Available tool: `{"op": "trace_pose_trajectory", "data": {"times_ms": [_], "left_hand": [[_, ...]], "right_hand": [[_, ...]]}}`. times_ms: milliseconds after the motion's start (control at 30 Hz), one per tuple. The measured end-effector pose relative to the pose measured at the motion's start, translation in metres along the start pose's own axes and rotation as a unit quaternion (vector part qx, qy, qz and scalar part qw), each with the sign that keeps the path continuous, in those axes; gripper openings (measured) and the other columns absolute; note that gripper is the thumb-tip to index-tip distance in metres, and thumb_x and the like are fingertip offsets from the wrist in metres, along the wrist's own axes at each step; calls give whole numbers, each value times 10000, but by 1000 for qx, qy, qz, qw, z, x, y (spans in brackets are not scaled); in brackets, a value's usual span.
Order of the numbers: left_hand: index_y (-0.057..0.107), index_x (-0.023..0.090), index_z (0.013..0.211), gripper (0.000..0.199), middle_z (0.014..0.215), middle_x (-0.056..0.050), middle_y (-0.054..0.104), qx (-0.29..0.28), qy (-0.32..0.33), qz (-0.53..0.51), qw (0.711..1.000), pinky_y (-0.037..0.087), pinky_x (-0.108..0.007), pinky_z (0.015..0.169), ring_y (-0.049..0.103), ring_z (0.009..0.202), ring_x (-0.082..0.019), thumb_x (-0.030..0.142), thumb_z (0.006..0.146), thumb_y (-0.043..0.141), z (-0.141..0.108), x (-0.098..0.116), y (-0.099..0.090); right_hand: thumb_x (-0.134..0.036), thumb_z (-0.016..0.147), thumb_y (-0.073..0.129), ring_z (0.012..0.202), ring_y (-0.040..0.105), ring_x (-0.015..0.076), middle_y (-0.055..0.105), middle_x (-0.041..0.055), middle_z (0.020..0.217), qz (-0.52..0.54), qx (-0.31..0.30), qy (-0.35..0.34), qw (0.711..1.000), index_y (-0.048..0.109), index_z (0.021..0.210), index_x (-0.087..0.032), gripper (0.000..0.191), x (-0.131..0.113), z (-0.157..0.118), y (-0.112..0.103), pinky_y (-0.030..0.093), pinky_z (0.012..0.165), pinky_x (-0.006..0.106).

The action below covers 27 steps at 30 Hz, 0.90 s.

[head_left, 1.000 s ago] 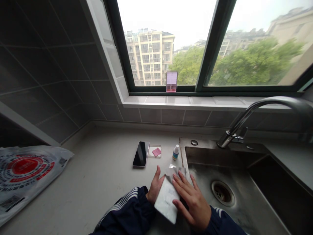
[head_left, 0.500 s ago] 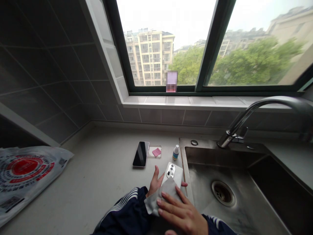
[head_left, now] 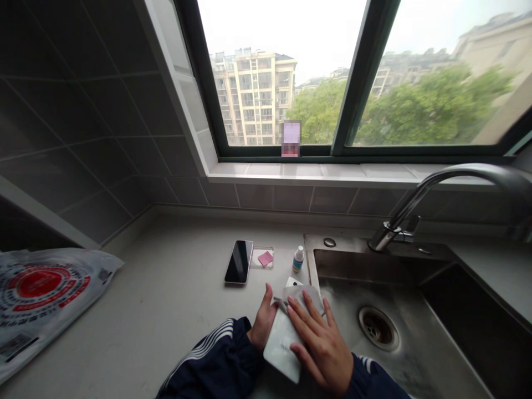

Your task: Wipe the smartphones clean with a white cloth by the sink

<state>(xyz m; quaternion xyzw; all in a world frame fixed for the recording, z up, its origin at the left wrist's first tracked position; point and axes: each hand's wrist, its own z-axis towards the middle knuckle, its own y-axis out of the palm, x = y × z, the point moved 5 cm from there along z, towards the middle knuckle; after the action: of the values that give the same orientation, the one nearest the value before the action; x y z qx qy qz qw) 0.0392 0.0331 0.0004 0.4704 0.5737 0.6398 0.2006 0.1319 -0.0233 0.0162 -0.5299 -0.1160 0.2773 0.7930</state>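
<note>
My left hand [head_left: 265, 317] holds a white phone [head_left: 285, 339] from beneath and along its left side, thumb up, back side facing me. Near the top, part of its camera area [head_left: 294, 282] shows. A grey cloth [head_left: 306, 295] covers the upper part of the phone. My right hand [head_left: 322, 335] lies over cloth and phone, fingers stretched out and pressing the cloth flat. Just beyond the hands, a small spray bottle [head_left: 298, 259] with a white cap stands upright beside the sink.
A second phone [head_left: 239, 262] lies dark screen up, beside a clear case [head_left: 269, 264] with a pink piece [head_left: 265, 258] on it. The steel sink [head_left: 336, 327] and faucet [head_left: 399, 208] are to the right. A plastic bag [head_left: 50, 299] sits at the left.
My right hand and the cloth have slid up the phone toward its camera end. The lower back is now uncovered, and the camera area is mostly covered.
</note>
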Motion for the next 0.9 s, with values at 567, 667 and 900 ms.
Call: {"op": "trace_pose_trajectory", "data": {"times_ms": [567, 667, 900], "left_hand": [[425, 120, 1396, 814, 1235, -188, 615, 2, 29, 25, 999, 307, -451, 1068, 560, 1171, -332, 705, 830, 391, 0, 1, -3], [460, 82, 1360, 860, 1133, -204, 660, 43, 21, 5, 999, 391, -443, 994, 623, 1061, -327, 740, 821, 336, 0, 2, -10], [390, 108, 1398, 987, 1193, -249, 622, 11, 16, 19, 1000, 451, -483, 840, 640, 963, -346, 837, 740, 298, -1, 8, -19]], "right_hand": [[-400, 957, 452, 1441, 190, 319, 279, 109, 1541, 6, 10, 17, 1000, 264, 1502, -120, 641, -3, -3, 7, 33, 1170, 508], [-411, 952, 462, 1426, 246, 309, 337, 92, 1516, 32, 11, -27, 999, 352, 1466, -124, 599, -20, 0, -2, -46, 1171, 517], [-465, 930, 542, 1397, 317, 298, 513, 79, 1399, 46, 50, -190, 979, 561, 1290, -110, 506, -43, 3, -10, -8, 1175, 545]]}}
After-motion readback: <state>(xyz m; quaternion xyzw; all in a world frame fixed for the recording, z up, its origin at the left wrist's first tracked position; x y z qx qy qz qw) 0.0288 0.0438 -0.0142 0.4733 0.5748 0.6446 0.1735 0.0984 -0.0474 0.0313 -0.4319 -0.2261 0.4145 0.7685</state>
